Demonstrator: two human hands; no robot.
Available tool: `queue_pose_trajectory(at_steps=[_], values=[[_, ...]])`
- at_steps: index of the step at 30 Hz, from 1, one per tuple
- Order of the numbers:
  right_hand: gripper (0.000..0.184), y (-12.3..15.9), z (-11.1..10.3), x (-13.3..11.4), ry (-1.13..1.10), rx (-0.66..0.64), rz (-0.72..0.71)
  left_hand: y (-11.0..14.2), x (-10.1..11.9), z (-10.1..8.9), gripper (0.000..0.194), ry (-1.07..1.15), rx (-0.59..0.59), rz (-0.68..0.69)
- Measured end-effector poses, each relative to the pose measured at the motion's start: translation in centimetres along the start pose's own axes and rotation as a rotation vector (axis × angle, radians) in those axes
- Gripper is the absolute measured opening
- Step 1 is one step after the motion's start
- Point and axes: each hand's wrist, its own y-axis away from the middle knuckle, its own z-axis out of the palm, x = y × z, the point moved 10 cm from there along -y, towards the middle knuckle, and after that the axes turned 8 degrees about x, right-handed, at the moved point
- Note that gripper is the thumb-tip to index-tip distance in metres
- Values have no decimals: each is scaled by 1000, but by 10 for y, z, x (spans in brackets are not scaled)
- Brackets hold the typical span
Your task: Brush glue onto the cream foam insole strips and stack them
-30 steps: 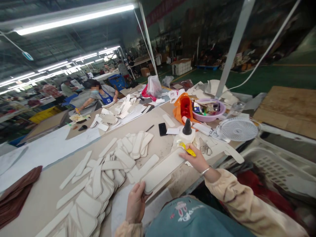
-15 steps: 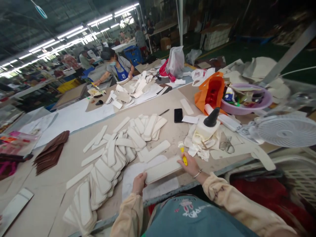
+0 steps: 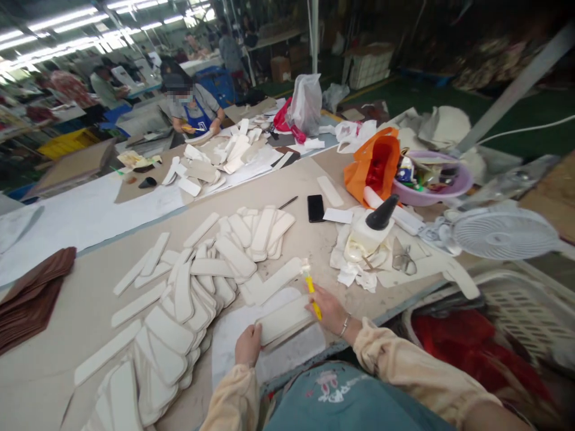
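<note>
Between my hands is a flat off-white strip with rounded corners (image 3: 285, 320), above a pale sheet (image 3: 296, 356) by the table's front edge. My left hand (image 3: 248, 345) is closed on its left end, thumb on top. My right hand (image 3: 327, 308) grips a yellow-handled brush (image 3: 313, 293), its pale bristles pointing away from me. The fingers of that hand also touch the strip's right end. Beyond and to the left, many similar strips lie fanned in an overlapping pile (image 3: 193, 299). One loose strip (image 3: 278, 280) rests just past the held one.
Right of the pile are a black phone (image 3: 315, 208), a white container with a black cone (image 3: 372, 230), an orange bag (image 3: 372, 164), a purple basin (image 3: 433, 185) and a fan (image 3: 505, 232). Brown pieces (image 3: 36, 299) lie left. A co-worker (image 3: 195, 111) sits across the table.
My right hand, with the brush, has come closer to my left hand, and the held strip is flatter and nearer the table. The view has turned slightly. The co-worker's hands have drawn together.
</note>
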Motion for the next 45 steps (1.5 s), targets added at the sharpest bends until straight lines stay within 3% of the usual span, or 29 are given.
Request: queue_pose_trajectory(at_steps=[5, 8, 11, 22, 28, 32, 36, 38, 42, 45], values=[[17, 6, 70, -52, -187, -237, -171, -1, 0, 13, 35, -279, -106, 67], [21, 8, 99, -54, -197, -284, -192, -3, 0, 18, 38, -366, -147, 98], [17, 10, 106, -42, -154, -280, -182, -6, -1, 19, 38, -387, -146, 110], [7, 11, 30, 23, 21, -58, 52, -6, 1, 14, 35, -297, -114, 122], [5, 22, -33, 54, 179, 177, 227, 4, 6, -2, 33, -86, -106, 108], [6, 33, -74, 53, 283, 251, 207, 10, 54, -35, 35, 88, -119, 191], [8, 46, -104, 42, 375, 308, 213, -1, 140, -76, 35, 229, -177, 295], [8, 51, -109, 37, 404, 316, 220, -21, 181, -97, 32, 340, -164, 301], [8, 56, -113, 34, 415, 340, 234, -85, 236, -136, 33, 660, 58, 307], [8, 55, -112, 33, 411, 327, 245, -136, 241, -126, 30, 797, 142, 215]])
